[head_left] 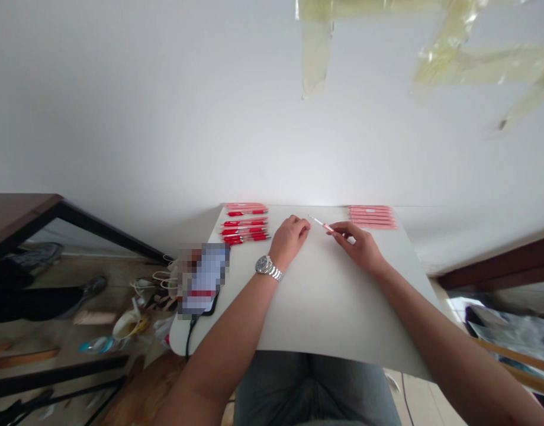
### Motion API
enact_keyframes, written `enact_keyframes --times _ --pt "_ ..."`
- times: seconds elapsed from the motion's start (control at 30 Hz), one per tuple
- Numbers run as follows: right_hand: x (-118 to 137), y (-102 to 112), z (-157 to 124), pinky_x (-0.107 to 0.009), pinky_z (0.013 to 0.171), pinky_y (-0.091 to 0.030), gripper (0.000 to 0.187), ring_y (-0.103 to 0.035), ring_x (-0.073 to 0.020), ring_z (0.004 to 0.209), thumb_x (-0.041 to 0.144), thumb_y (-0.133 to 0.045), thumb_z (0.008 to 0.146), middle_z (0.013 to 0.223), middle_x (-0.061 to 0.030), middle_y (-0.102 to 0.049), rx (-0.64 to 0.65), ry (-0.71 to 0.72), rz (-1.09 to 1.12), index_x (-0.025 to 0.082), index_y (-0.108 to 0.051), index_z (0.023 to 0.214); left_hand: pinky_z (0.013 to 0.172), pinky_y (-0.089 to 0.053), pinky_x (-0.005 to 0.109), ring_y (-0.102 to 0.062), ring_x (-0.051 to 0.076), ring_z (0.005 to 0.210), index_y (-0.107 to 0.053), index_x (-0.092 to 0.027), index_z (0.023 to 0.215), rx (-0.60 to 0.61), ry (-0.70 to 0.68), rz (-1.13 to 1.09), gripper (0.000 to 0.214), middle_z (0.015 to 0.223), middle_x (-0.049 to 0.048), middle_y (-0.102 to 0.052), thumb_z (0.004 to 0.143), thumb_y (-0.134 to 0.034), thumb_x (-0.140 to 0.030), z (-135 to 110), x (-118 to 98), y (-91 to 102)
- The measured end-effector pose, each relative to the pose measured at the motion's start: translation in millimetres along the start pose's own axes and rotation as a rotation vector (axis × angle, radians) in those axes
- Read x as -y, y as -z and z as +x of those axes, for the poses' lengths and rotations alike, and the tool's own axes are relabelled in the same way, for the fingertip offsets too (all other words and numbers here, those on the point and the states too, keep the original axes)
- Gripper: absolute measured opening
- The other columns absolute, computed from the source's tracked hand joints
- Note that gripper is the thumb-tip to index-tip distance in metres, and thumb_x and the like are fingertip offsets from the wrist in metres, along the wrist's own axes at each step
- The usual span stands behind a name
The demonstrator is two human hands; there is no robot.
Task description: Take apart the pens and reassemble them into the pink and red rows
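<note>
My right hand [358,244] pinches a thin pen part [321,224] with a pale pink grip and a clear tip, held just above the white table [325,307]. My left hand [290,235], with a metal watch [268,268] on the wrist, rests on the table with its fingers curled closed; what it holds, if anything, is hidden. Several assembled red pens [245,228] lie in rows to the left of my left hand. A row of pale pink pen barrels [372,216] lies at the far right, beyond my right hand.
A phone [203,278] with a cable sits at the table's left edge. Cups, cables and clutter [134,319] lie on the floor to the left, beside a dark table [27,216]. A white wall rises behind, with yellowed tape [444,53] on it.
</note>
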State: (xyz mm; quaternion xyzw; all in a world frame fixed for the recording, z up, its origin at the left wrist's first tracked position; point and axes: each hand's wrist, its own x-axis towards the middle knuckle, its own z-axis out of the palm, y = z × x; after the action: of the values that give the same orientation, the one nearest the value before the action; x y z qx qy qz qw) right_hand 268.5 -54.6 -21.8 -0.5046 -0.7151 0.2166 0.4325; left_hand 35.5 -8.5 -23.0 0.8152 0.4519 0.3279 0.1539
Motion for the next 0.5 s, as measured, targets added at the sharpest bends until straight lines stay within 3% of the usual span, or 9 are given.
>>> enact_keyframes --times 0.3,0.5 --pt "-2.0 0.3 -0.9 -0.035 0.073 -0.057 0.023 -0.073 -0.0222 0.089 0.042 -0.061 0.099 0.105 -0.0055 -0.079 -0.001 0.000 0.007 0.026 -0.070 0.114 0.073 -0.050 0.031 -0.060 0.016 0.078 -0.063 -0.023 0.106 -0.139 0.058 -0.142 0.011 0.099 0.0055 -0.064 0.102 -0.055 -0.029 1.9 -3.7 1.9" --pt "-1.7 0.0 -0.3 -0.035 0.073 -0.056 0.023 -0.073 -0.0217 0.088 0.041 -0.061 0.099 0.105 -0.0055 -0.079 -0.002 -0.003 0.009 0.026 -0.070 0.114 0.079 -0.053 0.031 -0.064 0.016 0.082 -0.064 -0.022 0.115 -0.251 0.140 -0.369 0.021 0.102 0.0065 -0.067 0.099 -0.062 -0.036 5.7 -0.5 0.5"
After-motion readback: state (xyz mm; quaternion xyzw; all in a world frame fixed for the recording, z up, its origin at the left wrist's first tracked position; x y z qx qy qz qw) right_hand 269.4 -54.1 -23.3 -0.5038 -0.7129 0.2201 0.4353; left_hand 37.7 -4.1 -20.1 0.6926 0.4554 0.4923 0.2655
